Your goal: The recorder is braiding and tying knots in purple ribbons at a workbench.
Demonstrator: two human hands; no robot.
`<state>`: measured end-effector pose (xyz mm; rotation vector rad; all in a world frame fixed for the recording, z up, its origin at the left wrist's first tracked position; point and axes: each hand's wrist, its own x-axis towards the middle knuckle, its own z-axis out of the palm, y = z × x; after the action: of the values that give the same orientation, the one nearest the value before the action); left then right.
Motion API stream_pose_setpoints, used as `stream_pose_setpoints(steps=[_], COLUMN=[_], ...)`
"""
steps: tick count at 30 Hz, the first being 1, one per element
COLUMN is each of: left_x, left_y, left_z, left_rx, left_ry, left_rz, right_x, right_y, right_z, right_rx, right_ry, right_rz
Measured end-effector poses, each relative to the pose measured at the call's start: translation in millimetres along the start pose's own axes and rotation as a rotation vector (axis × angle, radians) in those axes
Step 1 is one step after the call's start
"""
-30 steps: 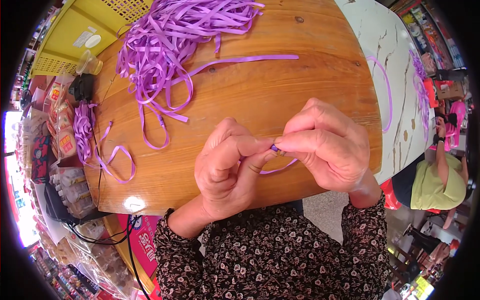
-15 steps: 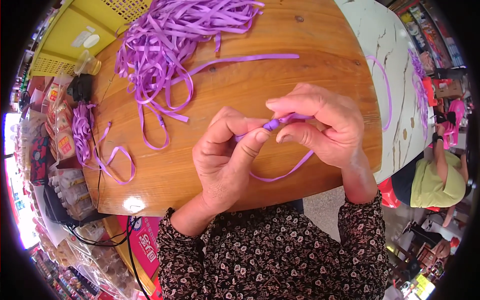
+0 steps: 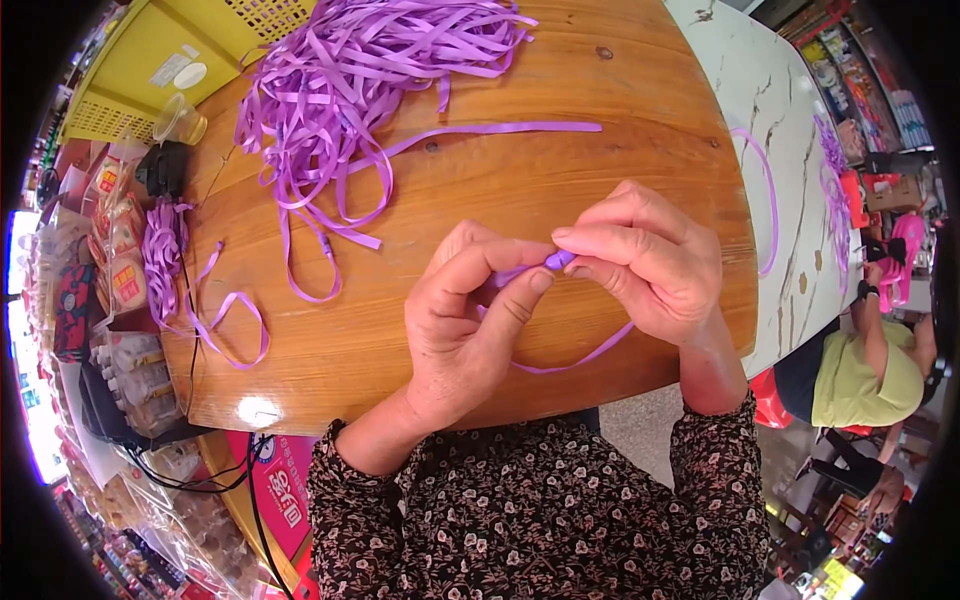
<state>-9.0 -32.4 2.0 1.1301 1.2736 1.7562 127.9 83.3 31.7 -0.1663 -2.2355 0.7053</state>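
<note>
the purple lump [image 3: 560, 260] in the ribbon [image 3: 600, 350] is held above the wooden table [image 3: 480, 190], between both hands. it is pinched between thumb and forefinger of the left hand [image 3: 460, 325]. half a second ago the right hand [image 3: 652, 262] was parted at thumb and fingertip; now these are closed on the lump's right edge, so it is gripped from both sides. whether knot or bead cannot be told. the ribbon's run behind the left fingers is hidden; the ribbon heap [image 3: 385, 85] is cut off at the top edge.
</note>
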Motion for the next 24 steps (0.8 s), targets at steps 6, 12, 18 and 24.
stream_pose_setpoints(steps=[6,12,18,24], left_x=[4.9,4.5,5.8,9.2], left_y=[-2.7,-0.9,1.6,-1.8], left_z=[0.5,-3.3,-2.8,-6.0], left_rx=[0.206,0.242,0.444,0.5], left_ry=[0.033,-0.045,-0.064,-0.048], left_rz=[0.051,0.115,0.291,0.444], right_x=[-1.1,-1.7,-0.5,2.0], right_y=[2.2,2.9,-0.6,2.4], right_z=[5.0,0.7,-9.1,-11.1], right_rx=[-0.075,-0.143,-0.242,-0.223], right_ry=[0.008,-0.029,-0.101,-0.146], right_rz=[-0.052,-0.123,-0.219,-0.266])
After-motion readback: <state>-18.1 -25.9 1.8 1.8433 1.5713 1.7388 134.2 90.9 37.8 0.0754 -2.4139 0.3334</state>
